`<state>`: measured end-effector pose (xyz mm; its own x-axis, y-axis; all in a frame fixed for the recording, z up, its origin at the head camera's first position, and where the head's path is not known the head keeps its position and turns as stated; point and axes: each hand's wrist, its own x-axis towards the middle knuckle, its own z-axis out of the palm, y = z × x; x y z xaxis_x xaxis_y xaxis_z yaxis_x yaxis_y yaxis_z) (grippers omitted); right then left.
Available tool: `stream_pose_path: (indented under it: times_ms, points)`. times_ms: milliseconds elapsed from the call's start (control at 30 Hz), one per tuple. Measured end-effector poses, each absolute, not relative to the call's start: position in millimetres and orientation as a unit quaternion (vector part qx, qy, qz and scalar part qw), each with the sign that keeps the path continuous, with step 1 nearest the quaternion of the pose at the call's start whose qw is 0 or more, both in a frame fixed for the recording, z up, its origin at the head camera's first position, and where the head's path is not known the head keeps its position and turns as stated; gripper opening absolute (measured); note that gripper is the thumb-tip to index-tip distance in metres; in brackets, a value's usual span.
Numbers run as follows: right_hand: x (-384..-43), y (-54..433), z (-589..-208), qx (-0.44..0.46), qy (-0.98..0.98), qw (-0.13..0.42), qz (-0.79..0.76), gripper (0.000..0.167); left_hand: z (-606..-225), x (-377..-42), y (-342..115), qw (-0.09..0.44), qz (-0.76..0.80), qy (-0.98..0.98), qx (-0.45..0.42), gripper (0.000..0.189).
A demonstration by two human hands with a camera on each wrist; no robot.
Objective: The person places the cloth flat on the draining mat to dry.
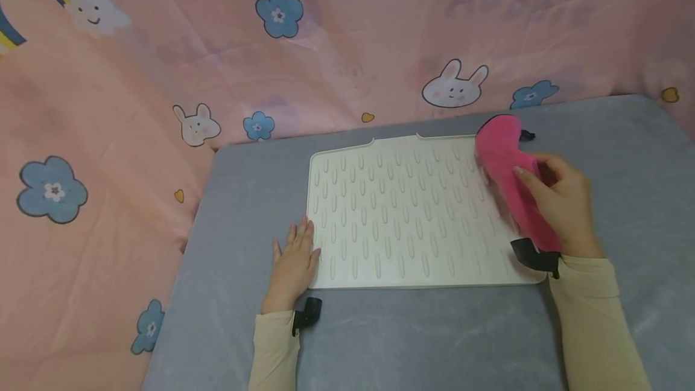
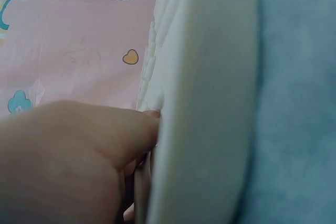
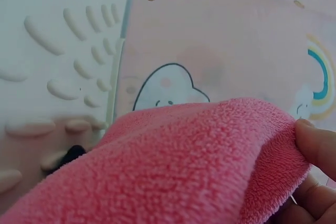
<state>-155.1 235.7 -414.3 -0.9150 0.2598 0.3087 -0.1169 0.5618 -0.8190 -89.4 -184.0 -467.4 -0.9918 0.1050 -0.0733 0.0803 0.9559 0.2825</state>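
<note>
A white tray-like mat [image 1: 402, 216] with raised oval ridges and a low rim lies on the grey-blue table. My left hand [image 1: 292, 265] rests at its left edge, fingers straight and spread, fingertips at the rim. In the left wrist view the thumb [image 2: 139, 129] touches the mat's side wall [image 2: 210, 98]. My right hand [image 1: 567, 204] pinches a pink fluffy cloth [image 1: 507, 168] between thumb and fingers at the mat's right side. The cloth hangs over the right edge, covering part of the ridges. In the right wrist view the cloth [image 3: 178, 166] fills the lower half.
A grey-blue cloth [image 1: 380, 336] covers the table. Behind and to the left hangs a pink curtain [image 1: 353, 47] with bunnies, flowers and a rainbow. A small black object [image 1: 527, 135] shows beside the pink cloth's far end. Black straps with cameras [image 1: 308, 314] sit on both wrists.
</note>
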Motion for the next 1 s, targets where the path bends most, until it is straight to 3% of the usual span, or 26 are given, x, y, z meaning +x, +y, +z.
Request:
stream_pose_path:
  times_ms: [233,567,1000]
  points:
    - [-164,243,-434,-0.022,-0.865,0.201,0.459,0.038,-468,-89,-184,0.046,0.140,0.988,0.048,0.058]
    - [-149,212,-396,0.009,-0.861,0.188,0.472,0.029,-465,-88,-183,0.048,0.146,0.987,0.042,0.058]
    - [-152,179,-386,0.053,-0.859,0.140,0.490,0.033,-466,-89,-185,0.047,0.148,0.987,0.049,0.058]
